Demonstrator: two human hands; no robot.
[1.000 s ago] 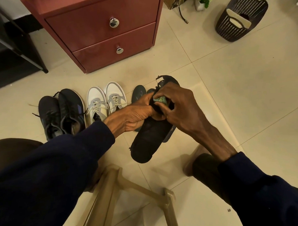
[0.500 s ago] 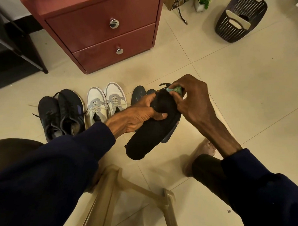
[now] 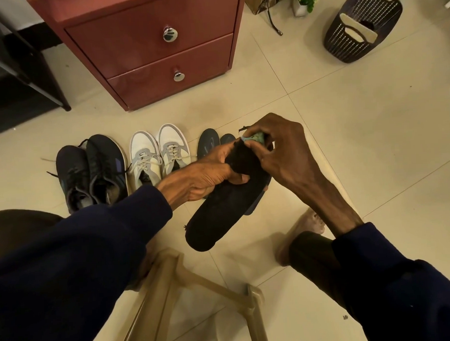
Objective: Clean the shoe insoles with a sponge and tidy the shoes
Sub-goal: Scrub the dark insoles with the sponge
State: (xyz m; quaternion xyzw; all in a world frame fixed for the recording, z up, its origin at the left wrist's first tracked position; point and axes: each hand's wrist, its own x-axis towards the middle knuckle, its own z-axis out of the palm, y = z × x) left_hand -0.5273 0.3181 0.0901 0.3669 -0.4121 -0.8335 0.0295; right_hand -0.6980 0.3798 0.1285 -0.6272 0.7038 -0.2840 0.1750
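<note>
My left hand (image 3: 208,176) grips the black insole (image 3: 225,209), fingers curled round it; it slants from seven to one o'clock. My right hand (image 3: 277,152) pinches the green sponge (image 3: 254,137) against its one o'clock end.

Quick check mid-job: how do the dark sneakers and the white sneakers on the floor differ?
Colour: the dark sneakers are black with blue side stripes and dark laces; the white sneakers have grey lace panels and pale laces. Place: the dark sneakers end the row on the left; the white sneakers sit between them and the loose grey insoles. Both pairs stand upright, toes toward the red cabinet.
</note>
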